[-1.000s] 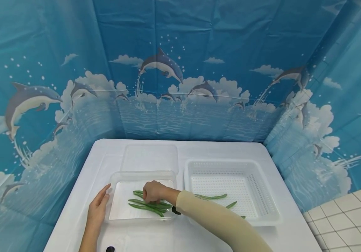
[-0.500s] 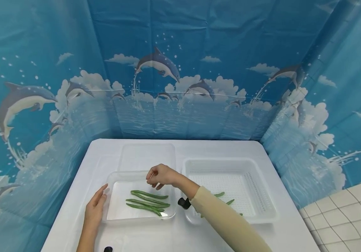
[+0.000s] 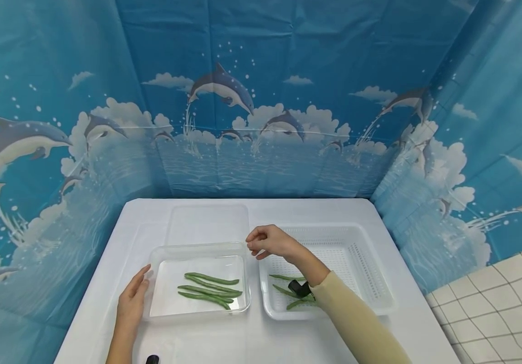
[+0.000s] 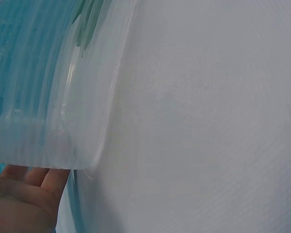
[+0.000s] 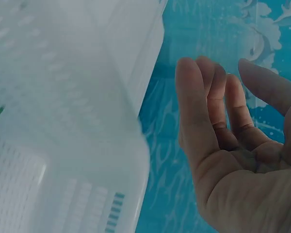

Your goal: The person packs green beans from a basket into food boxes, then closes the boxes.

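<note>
Several green beans [image 3: 211, 288] lie side by side in a clear plastic container [image 3: 165, 250] on the left of the table. My left hand [image 3: 130, 301] rests its fingers against the container's left wall; the left wrist view shows the fingers [image 4: 53, 182] touching its outside. My right hand [image 3: 270, 241] hovers over the gap between the container and a white perforated basket [image 3: 375, 263]. It holds nothing, and in the right wrist view its fingers [image 5: 191, 97] are loosely bent, apart from the thumb. More green beans [image 3: 284, 289] lie in the basket, partly behind the right wrist's black camera.
A flat translucent lid [image 3: 208, 222] lies behind the clear container on the white table [image 3: 261, 344]. A blue dolphin-print curtain [image 3: 261, 167] hangs around the back and sides.
My right hand has lifted out of the clear container, leaving the beans there, and moved right toward the basket. The left hand has kept its place at the container's wall.
</note>
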`<state>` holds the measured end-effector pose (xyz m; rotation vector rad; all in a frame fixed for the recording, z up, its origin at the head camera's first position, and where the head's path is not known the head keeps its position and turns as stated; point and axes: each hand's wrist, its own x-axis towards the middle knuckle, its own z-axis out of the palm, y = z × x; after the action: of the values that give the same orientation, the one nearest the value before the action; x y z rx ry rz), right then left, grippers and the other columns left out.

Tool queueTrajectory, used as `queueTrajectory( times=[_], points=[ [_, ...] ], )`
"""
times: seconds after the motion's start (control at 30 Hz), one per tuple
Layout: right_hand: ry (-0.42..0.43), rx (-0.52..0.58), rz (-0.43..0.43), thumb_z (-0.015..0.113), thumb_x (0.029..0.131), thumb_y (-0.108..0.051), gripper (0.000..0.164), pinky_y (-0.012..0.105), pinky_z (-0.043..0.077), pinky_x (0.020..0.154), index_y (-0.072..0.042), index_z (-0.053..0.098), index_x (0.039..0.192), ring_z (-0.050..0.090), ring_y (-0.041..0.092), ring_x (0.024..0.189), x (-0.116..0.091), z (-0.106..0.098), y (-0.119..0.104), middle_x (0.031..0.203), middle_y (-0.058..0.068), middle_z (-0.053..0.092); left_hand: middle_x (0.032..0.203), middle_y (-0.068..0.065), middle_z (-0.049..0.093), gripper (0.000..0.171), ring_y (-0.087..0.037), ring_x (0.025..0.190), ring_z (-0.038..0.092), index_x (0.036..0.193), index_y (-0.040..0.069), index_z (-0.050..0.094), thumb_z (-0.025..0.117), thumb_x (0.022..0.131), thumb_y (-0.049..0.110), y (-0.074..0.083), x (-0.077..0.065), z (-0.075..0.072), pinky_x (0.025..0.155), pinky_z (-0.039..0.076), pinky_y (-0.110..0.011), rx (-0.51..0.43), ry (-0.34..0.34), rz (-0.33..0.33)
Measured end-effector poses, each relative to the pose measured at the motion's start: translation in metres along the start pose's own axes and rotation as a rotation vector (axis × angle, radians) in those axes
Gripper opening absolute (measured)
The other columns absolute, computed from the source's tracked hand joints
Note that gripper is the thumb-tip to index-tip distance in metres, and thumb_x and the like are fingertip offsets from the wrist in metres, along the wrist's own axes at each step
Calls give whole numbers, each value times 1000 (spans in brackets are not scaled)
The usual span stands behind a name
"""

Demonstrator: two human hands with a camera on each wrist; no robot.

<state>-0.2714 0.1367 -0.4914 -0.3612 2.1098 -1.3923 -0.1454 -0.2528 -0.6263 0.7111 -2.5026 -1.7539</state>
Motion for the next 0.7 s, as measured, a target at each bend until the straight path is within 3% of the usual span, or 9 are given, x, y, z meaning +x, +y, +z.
queueTrajectory(
  times=[0.1,0.3,0.43,0.7],
  points=[
    [20,-29,16,68,104,-20,23,46,67,89,-3,68,120,73,32,96,-6,-13,12,102,16,72,176,-8,29,51,-42,164,23,164,30,42,41,114,42,-1,0,0,126,27,-74,2,1,4],
    [61,-81,51,68,104,-16,25,40,67,84,2,68,122,72,41,102,-14,-33,41,104,20,72,176,-8,31,50,-42,164,24,163,31,43,41,114,43,-2,1,0,127,27,-73,-5,9,7],
    [80,-110,101,69,102,-12,24,40,66,84,2,69,121,72,38,100,-19,-43,61,106,21,73,176,-7,31,50,-41,164,24,163,31,43,42,114,42,-2,2,0,128,26,-72,-20,9,3],
    [46,-214,164,72,97,-4,24,47,58,78,9,71,117,60,22,79,-29,-56,102,90,6,69,176,-7,31,50,-42,164,24,163,30,43,42,114,42,-2,2,0,128,25,-73,-15,9,-5]
  ],
)
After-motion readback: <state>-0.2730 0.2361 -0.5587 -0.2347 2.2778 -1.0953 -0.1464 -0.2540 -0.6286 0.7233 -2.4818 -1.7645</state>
